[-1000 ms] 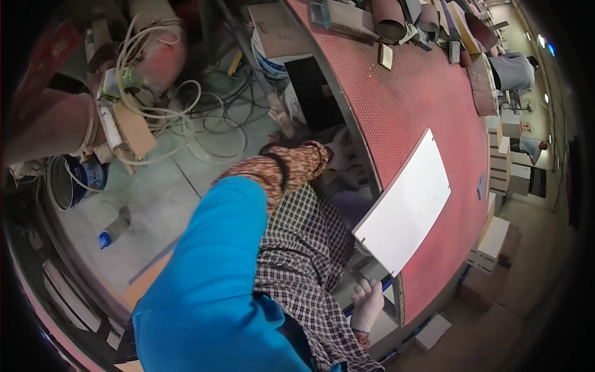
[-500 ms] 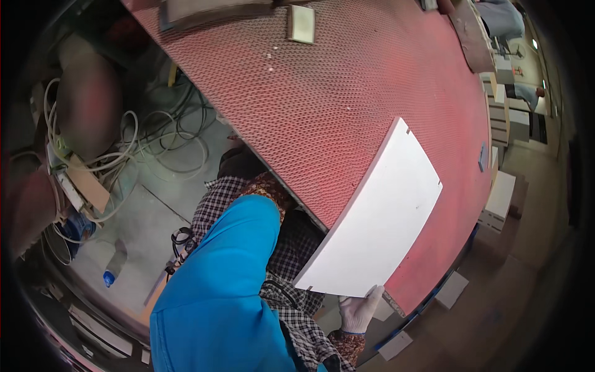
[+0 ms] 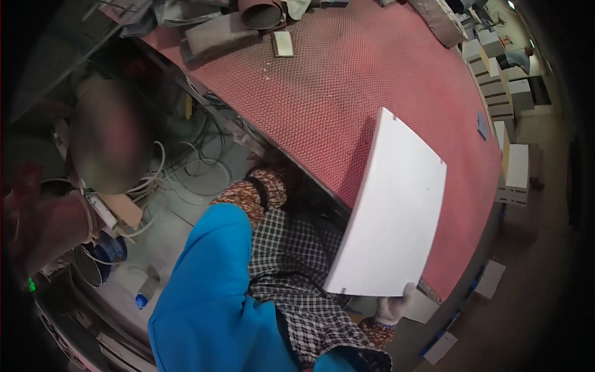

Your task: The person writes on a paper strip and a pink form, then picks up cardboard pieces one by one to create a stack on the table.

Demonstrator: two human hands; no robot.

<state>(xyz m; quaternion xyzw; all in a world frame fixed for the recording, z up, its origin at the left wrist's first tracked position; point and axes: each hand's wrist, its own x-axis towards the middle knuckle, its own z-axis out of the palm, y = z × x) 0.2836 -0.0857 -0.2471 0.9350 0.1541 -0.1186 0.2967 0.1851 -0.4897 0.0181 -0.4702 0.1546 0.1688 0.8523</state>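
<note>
A flat white rectangular panel (image 3: 396, 204) with small notches along its edges stands tilted over the right part of a red mesh-textured table (image 3: 310, 105). My right hand (image 3: 395, 305), in a white glove, grips the panel's near lower edge, thumb on the upper face. Along the panel's left side a dark shadow falls on the mesh. My left arm, in a blue sleeve with a brown patterned cuff (image 3: 242, 198), reaches toward the table's near edge. Its hand is lost in the dark by that edge, so the fingers do not show.
Brown blocks (image 3: 223, 35), a pipe piece (image 3: 261, 15) and a small pale-faced block (image 3: 283, 44) sit at the table's far end. Hoses (image 3: 164, 170) and a blue-capped bottle (image 3: 146, 291) lie on the floor at left. White boxes (image 3: 516, 164) line the right.
The panel has tilted up more steeply, held by my right hand, and its shadow on the mesh has widened. My left forearm has swung, showing more patterned cuff. The whole view has shifted.
</note>
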